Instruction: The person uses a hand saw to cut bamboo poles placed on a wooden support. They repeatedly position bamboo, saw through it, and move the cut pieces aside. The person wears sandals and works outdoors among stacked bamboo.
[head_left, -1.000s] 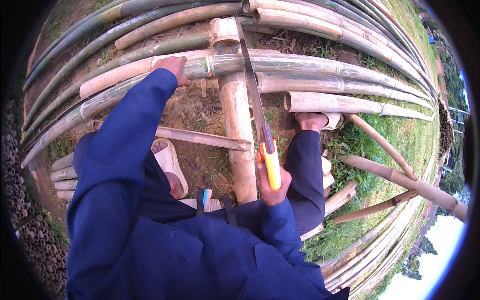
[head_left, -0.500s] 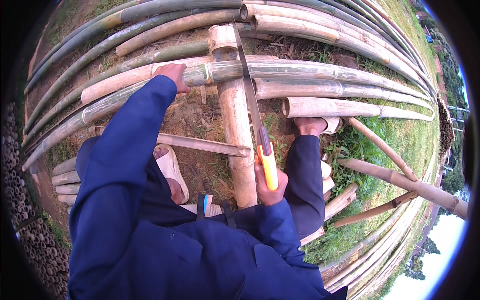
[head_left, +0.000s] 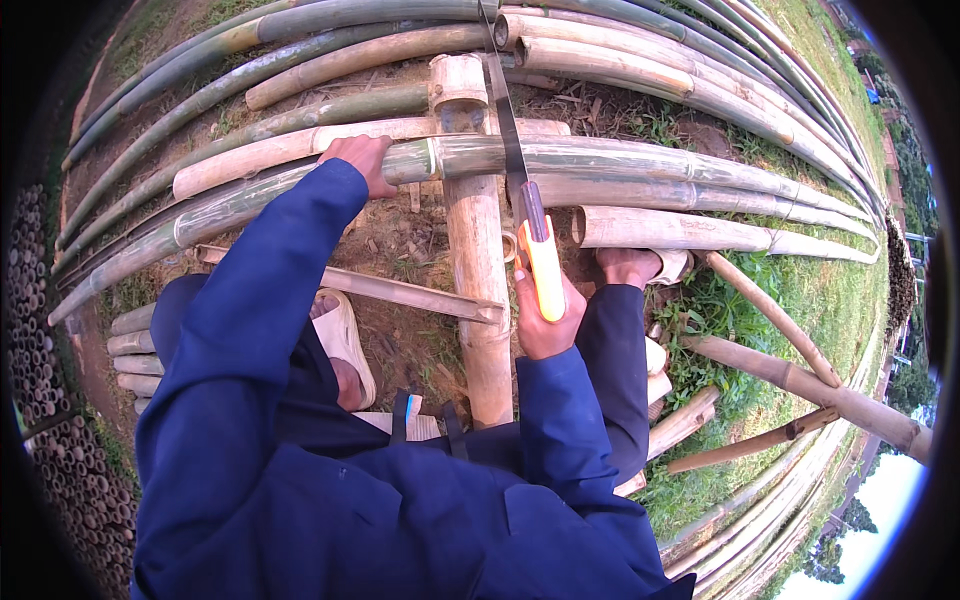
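Observation:
A long green bamboo pole (head_left: 590, 155) lies crosswise over an upright-running bamboo post (head_left: 475, 240). My left hand (head_left: 362, 163) is closed around that pole, left of the post. In my right hand (head_left: 551, 318) is the yellow and orange handle of a hand saw (head_left: 509, 125). Its long dark blade crosses the green pole just right of the post, the tip pointing away from me. Whether the teeth have cut into the pole cannot be seen.
Several more bamboo poles (head_left: 370, 60) lie beyond, running left and right. A split bamboo strip (head_left: 400, 290) crosses between my feet. Crossed bamboo supports (head_left: 800, 375) stand at the right over grass. Stacked bamboo ends (head_left: 80, 480) fill the lower left.
My right hand has pushed the saw forward, away from me, so the handle is nearer the green pole. My left hand stays on the pole. The whole view has shifted slightly.

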